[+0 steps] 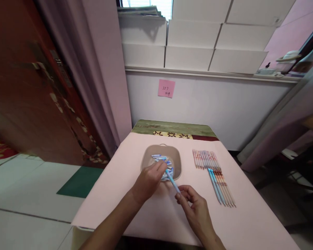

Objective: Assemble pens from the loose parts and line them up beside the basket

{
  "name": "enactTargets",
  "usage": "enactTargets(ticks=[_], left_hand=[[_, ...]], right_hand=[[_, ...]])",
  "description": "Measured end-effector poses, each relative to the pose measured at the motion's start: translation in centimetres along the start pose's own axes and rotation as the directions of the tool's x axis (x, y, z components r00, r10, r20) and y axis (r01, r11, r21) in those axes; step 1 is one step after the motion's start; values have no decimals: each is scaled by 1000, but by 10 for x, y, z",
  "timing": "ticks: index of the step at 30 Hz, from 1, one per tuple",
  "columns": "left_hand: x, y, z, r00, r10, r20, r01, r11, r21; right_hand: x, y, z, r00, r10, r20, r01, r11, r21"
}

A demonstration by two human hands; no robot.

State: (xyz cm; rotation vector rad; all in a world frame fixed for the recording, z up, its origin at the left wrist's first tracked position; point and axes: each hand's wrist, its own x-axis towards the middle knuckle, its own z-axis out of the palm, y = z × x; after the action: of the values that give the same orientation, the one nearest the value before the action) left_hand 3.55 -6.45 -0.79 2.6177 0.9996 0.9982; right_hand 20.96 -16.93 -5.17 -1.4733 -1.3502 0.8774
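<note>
A blue pen (173,181) slants between my hands, over the front edge of a beige basket (145,160). My right hand (194,206) pinches its lower end between thumb and fingers. At its upper end, the closed fingers of my left hand (153,175) reach over the basket; whether they grip the pen or a small part at its tip is too small to tell. Several blue and white pieces (161,158) lie inside the basket. To the right, a row of pens with pale barrels (205,159) lies above a second row, with blue pens (217,187) beside beige-orange ones (225,191).
A pink cover (106,201) lies over the table, whose green patterned far end (172,126) shows. Behind it, a pink note (166,88) is stuck on the white wall below white boxes (190,34). A brown door (41,86) and a curtain stand left.
</note>
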Motion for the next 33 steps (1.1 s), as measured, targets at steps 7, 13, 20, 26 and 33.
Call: enactTargets(ticks=[7,13,20,26,33], left_hand=[[2,9,-3,983,-185,-18,163,905,-393],[3,10,-2,838,-524,153,428,455,-781],[-1,5,2,799,-569,195,450,351,-821],[-3,7,10,798,-563,214,465,350,-813],[1,13,10,783,-575,237,487,328,-809]], right_hand=[[1,5,4,998,-42,-42,37,993,-108],[2,8,5,994,-86,-62,81,993,-81],[0,10,9,992,-106,-61,98,987,-125],[-2,14,11,981,-163,-102,131,954,-270],[-1,17,8,983,-144,-113,112,962,-248]])
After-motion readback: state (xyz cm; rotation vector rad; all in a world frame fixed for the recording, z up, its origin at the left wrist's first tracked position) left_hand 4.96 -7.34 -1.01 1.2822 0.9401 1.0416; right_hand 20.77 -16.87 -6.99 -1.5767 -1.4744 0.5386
